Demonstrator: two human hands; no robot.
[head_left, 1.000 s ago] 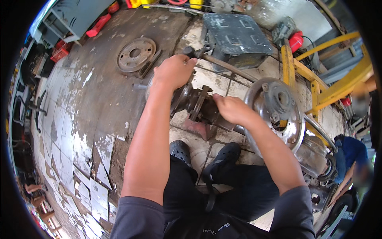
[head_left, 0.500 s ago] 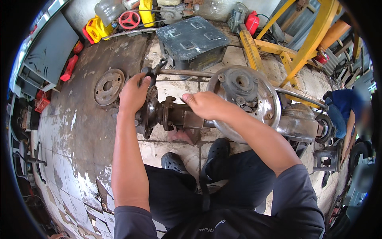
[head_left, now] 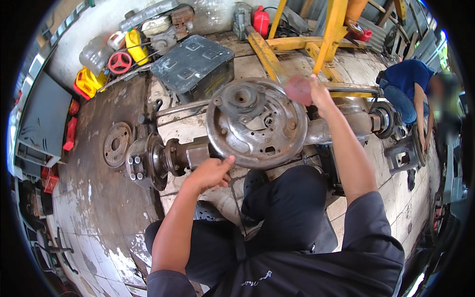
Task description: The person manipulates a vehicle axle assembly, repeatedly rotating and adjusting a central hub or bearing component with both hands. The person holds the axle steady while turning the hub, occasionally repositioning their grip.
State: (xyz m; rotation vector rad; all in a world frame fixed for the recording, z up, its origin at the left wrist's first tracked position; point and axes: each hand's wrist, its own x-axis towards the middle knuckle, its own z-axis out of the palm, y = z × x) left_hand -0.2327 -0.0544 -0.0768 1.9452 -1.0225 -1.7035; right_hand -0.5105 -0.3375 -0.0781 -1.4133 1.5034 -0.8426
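A greasy vehicle axle [head_left: 324, 131] lies across the floor before me. On top of it rests a round metal brake backing plate [head_left: 277, 146], with a dark round hub-like part [head_left: 241, 99] on its upper left. Past the plate's far right edge, my right hand [head_left: 320, 99] grips a reddish rag [head_left: 298, 90], blurred by motion. My left hand [head_left: 212, 174] is at the plate's near rim, thumb stretched out and fingers loosely curled, holding nothing; whether the thumb touches the rim I cannot tell. Left of it sits the axle's flanged end [head_left: 148, 161].
A flat metal disc [head_left: 117, 145] lies on the floor at left. Behind the axle stand a dark lidded box [head_left: 193, 64] and a yellow steel frame [head_left: 267, 54]. At right, a person [head_left: 408, 91] bends over a metal part [head_left: 403, 153]. A grey cabinet [head_left: 44, 119] is far left.
My left hand has left the rod joint at the axle's left end and come to the plate's near rim. My right hand has moved right, past the plate, with the rag. The view has shifted right.
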